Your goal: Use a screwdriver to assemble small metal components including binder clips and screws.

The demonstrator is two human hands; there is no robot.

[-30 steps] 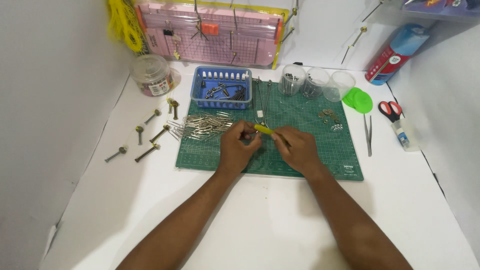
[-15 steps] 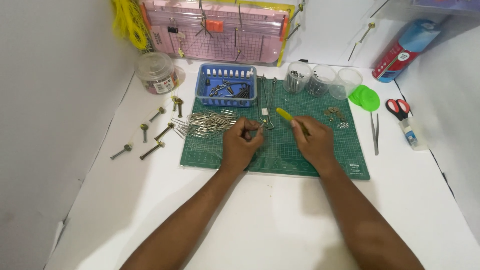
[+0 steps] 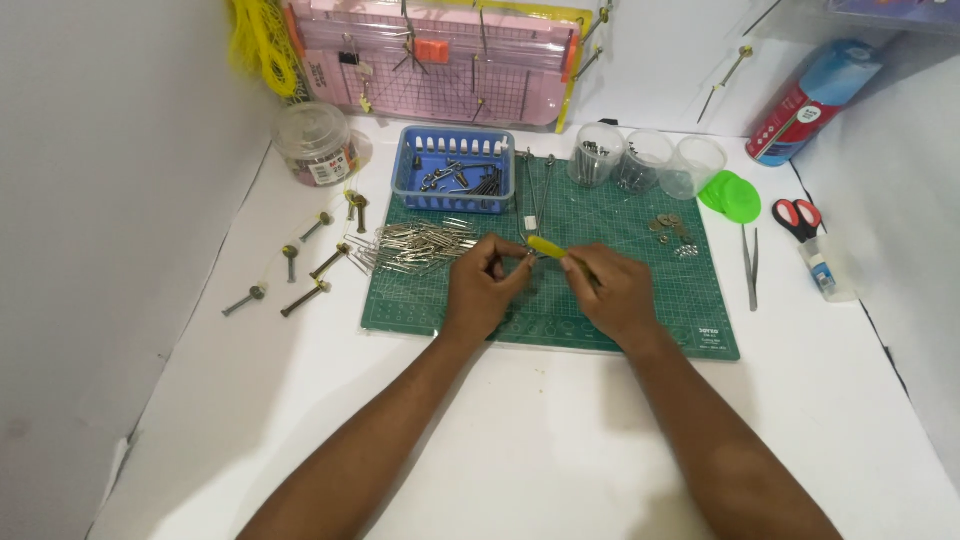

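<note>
Two hands meet in the middle of a green cutting mat (image 3: 610, 215) on a white table (image 3: 540, 440). The right hand (image 3: 612, 292) is closed around a small yellow tool (image 3: 547, 247), which pokes out to the left from its fingers, just above the mat. The left hand (image 3: 482, 290) is curled, and its fingertips pinch at something tiny right by the tip of the yellow tool; that thing is too small to make out. The two hands almost touch there. Just to the left of the left hand lies a heap of thin silver pins (image 3: 415, 246), on the mat's left side. Behind the hands, at the far edge of the mat, sits a blue basket (image 3: 452, 183) with dark metal bits inside. To the right of the basket stand three clear cups (image 3: 645, 160). Off the mat on the left, a few bolts (image 3: 300, 262) lie on the table, well apart from the hands. On the right side, red-handled scissors (image 3: 797, 217) and grey tweezers (image 3: 751, 268) lie on the table beside the mat. A round clear jar (image 3: 312, 143) stands in the far left corner.
</note>
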